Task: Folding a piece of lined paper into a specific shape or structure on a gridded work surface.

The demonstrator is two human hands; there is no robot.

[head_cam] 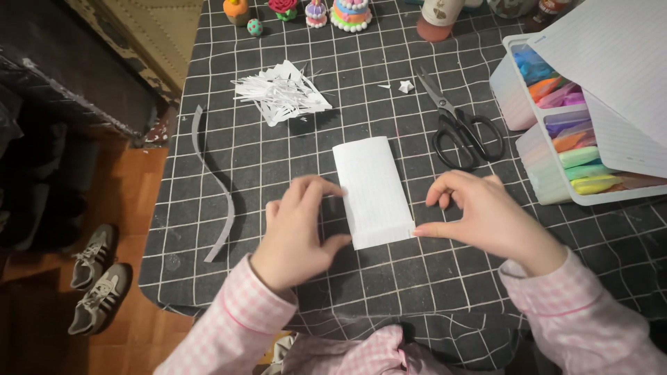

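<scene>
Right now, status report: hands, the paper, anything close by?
Left hand and right hand flank folded lined paper, fingertips at its edges. Paper flat on checked tablecloth. Scissors beyond, paper scraps farther.

Left hand (pixel 300 226) rests just left of the paper (pixel 373 191), fingers curled, fingertips at its left edge. Right hand (pixel 483 212) sits right of the paper, thumb tip touching its lower right corner. Pink checked sleeves cover both wrists.
</scene>
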